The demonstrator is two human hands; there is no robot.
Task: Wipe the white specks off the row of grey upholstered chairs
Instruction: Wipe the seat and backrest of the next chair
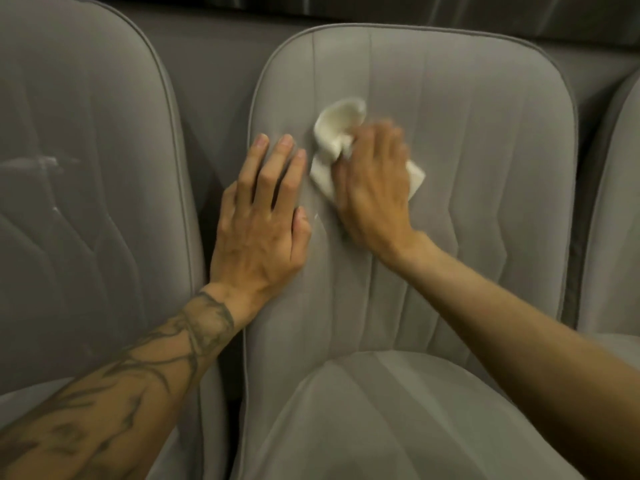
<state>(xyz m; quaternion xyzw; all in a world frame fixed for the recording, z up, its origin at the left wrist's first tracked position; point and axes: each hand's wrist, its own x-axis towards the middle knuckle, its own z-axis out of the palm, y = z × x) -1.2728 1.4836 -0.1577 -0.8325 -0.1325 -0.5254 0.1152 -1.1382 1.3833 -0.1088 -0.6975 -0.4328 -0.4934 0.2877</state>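
With our left hand (263, 216) flat on the back of the middle chair (478, 150) and our right hand (372, 188) clenched round the cloth (337, 131) just beside it, we should rub in short firm strokes, then turn to the specks (51, 162) on the left chair (97, 109).

One wide-angle view, worn on the head, looks forward and down at the back of the middle chair (467, 150) from close range, which fills most of the frame. The left chair (86, 168) takes the left third, and a sliver of a right chair (620, 254) shows at the right edge. The left hand (258, 220) and right hand (374, 185), with the cloth (341, 129), sit near centre, arms entering from below.
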